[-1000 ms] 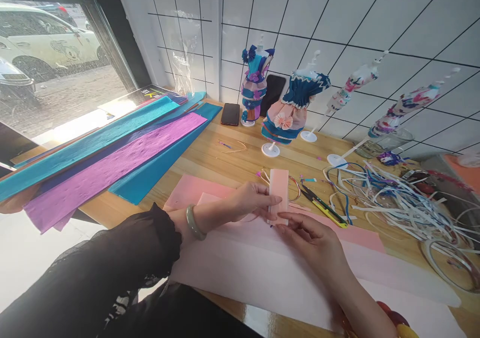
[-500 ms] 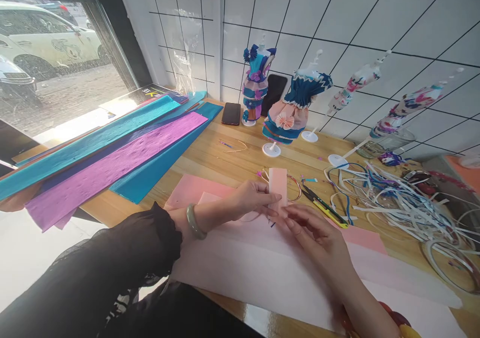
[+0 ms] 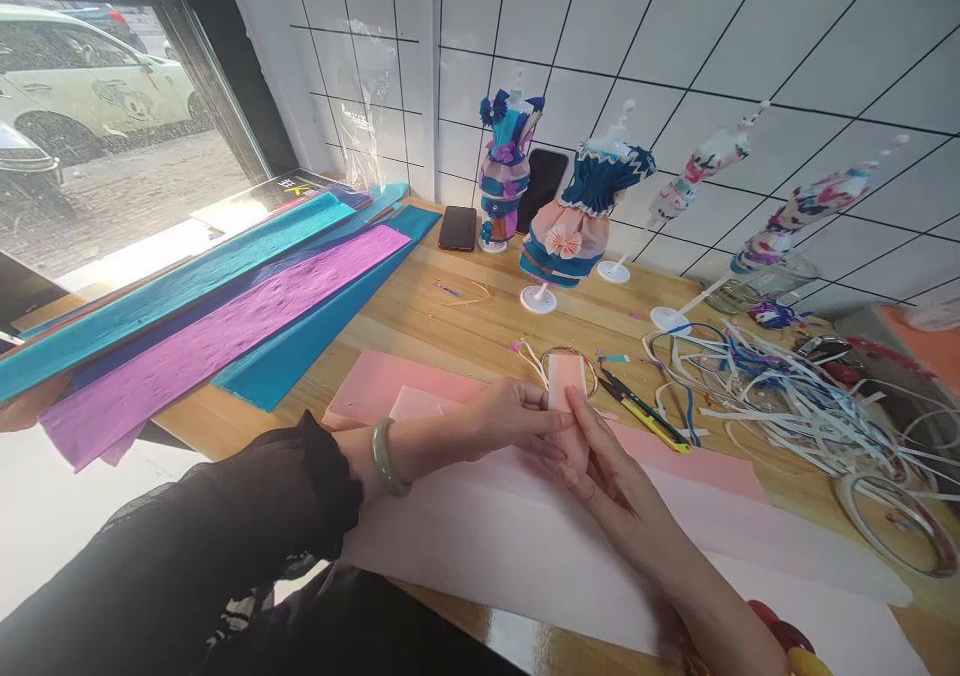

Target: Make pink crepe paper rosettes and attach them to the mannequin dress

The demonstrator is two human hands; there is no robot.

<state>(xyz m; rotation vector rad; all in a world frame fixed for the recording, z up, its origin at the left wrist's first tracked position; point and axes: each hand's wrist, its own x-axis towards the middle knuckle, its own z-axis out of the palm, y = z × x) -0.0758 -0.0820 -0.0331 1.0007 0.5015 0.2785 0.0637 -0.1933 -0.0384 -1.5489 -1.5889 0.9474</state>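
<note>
A folded pink paper strip (image 3: 566, 374) stands up between my two hands, over the pale pink paper sheet (image 3: 480, 526) spread on the table. My left hand (image 3: 514, 418) pinches the strip from its left side, thumb across the front. On the right edge, my right hand (image 3: 611, 471) has its fingers closed on the strip, one fingertip pressed against its face. The lower end is partly hidden by my fingers. Just beyond lie a coil of thin cord (image 3: 546, 356) and yellow-and-black thread snips (image 3: 652, 416).
Blue and purple paper lengths (image 3: 225, 326) lie at the left. Small dress forms, one in a blue-and-pink dress (image 3: 570, 236), line the tiled wall near a phone (image 3: 457, 228). Tangled white and blue strips (image 3: 810, 406) heap at the right, beside a tape roll (image 3: 900, 526).
My right hand has moved up along the strip, its fingers now lying on the strip's face. The strip and my left hand have shifted slightly right.
</note>
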